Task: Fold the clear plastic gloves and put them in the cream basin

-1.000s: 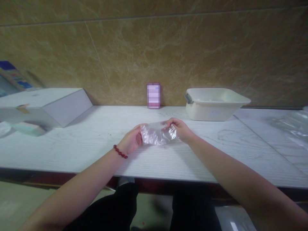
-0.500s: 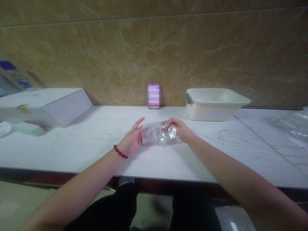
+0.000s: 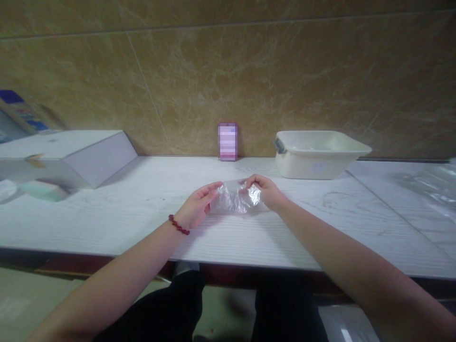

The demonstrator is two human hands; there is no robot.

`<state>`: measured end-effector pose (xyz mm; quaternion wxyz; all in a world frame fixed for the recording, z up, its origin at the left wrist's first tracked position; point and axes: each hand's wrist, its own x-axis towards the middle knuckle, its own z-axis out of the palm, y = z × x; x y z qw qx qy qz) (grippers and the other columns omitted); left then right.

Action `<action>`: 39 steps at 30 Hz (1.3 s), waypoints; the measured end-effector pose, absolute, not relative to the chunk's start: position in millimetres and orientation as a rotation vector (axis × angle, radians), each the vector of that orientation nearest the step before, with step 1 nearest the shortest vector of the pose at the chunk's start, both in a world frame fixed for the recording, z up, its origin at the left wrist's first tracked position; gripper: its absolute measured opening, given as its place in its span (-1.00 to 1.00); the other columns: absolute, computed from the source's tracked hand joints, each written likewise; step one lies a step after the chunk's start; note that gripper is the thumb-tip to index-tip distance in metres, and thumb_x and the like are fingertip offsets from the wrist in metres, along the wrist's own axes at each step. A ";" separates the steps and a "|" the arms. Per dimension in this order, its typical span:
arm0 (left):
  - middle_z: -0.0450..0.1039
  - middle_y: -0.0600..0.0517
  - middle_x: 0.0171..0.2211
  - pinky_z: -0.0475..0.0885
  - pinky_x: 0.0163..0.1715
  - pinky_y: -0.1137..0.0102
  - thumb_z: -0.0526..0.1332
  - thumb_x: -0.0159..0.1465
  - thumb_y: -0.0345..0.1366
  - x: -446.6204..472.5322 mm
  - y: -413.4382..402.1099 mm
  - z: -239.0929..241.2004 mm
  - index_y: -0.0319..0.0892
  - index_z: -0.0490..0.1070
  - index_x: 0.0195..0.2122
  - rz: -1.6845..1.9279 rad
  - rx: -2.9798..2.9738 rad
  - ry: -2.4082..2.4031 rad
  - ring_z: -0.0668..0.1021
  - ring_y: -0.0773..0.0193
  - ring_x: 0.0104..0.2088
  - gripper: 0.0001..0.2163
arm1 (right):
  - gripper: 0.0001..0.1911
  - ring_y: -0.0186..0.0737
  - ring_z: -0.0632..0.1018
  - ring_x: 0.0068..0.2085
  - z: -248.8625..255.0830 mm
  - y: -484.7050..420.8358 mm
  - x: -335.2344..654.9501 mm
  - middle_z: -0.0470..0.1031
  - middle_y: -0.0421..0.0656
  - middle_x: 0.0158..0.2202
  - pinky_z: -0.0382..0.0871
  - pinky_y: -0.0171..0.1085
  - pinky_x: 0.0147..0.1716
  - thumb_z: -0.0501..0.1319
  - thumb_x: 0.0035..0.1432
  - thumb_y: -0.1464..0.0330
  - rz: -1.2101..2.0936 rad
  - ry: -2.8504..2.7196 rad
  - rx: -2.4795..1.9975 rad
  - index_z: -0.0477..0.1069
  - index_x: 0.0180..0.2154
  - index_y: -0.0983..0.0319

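Note:
A small crumpled clear plastic bag [image 3: 235,198] is held just above the white table [image 3: 142,218], in the middle. My left hand [image 3: 195,209], with a red bead bracelet at the wrist, pinches the bag's left end with thumb and fingers. At the bag's right end my right hand [image 3: 267,191] has its fingers closed on the plastic. Whether anything is inside the bag I cannot make out.
A cream plastic tub [image 3: 317,153] stands at the back right by the tiled wall. A small pink box [image 3: 227,141] leans against the wall behind the hands. A white box [image 3: 71,156] sits at the left. Clear plastic sheets [image 3: 432,183] lie at the far right.
My left hand opened its fingers off the bag half a second ago and has now closed on its left end again. The bag looks more bunched and narrower.

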<state>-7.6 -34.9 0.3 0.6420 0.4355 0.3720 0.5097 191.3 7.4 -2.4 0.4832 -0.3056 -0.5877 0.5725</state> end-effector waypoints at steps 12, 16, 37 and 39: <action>0.38 0.03 -0.29 0.32 -0.38 0.49 0.24 -0.02 -0.41 -8.2 -33.8 -2.2 -0.21 0.32 -0.21 1.159 1.081 0.883 0.44 0.40 -0.38 -0.70 | -0.93 -0.40 0.40 -0.48 -6.5 10.7 191.5 0.38 -0.24 -0.48 0.25 -0.35 -0.48 0.13 -0.11 0.39 1.284 -1.506 -0.774 0.30 -0.55 0.26; 0.36 0.01 -0.27 0.32 -0.35 0.49 0.24 -0.03 -0.43 -8.8 -34.0 -1.2 -0.22 0.29 -0.19 1.200 1.096 0.872 0.43 0.38 -0.34 -0.67 | -0.83 -0.39 0.42 -0.48 -5.2 10.2 191.1 0.38 -0.27 -0.49 0.27 -0.36 -0.48 0.10 -0.05 0.33 1.233 -1.494 -0.804 0.29 -0.32 0.19; 0.34 0.05 -0.28 0.32 -0.35 0.52 0.24 -0.02 -0.42 -8.2 -35.5 0.7 -0.16 0.24 -0.18 1.377 1.130 0.830 0.43 0.41 -0.33 -0.65 | -0.60 -0.38 0.46 -0.44 3.5 -0.3 187.9 0.42 -0.20 -0.41 0.37 -0.39 -0.49 0.24 -0.13 0.36 1.633 -1.561 -0.946 0.19 -0.19 0.20; 0.34 0.04 -0.27 0.32 -0.33 0.49 0.24 -0.01 -0.42 -8.5 -35.9 0.9 -0.17 0.23 -0.17 1.372 1.140 0.825 0.44 0.39 -0.31 -0.65 | -0.54 -0.38 0.46 -0.44 3.3 -0.3 188.2 0.42 -0.21 -0.42 0.36 -0.40 -0.50 0.26 -0.17 0.40 1.617 -1.559 -0.946 0.18 -0.17 0.19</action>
